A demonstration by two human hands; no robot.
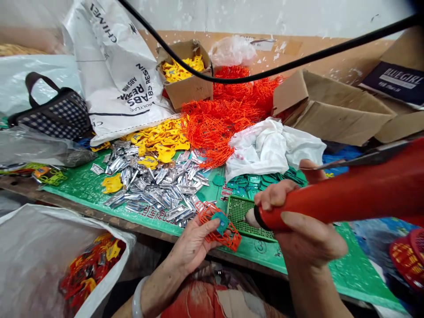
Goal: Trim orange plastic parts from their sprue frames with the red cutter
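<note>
The left hand pinches an orange plastic frame with a teal piece set in it, low centre, at the near edge of the green mat. The right hand is clenched round a red-handled tool that runs off the right edge, its tip just beside the frame. Little open room remains: a green perforated plate lies directly behind, a heap of silver metal pieces crowds the left, yellow parts and orange frames pile beyond, and a white rag sits right of centre. A black cable crosses overhead. A white bag gapes at lower left.
</note>
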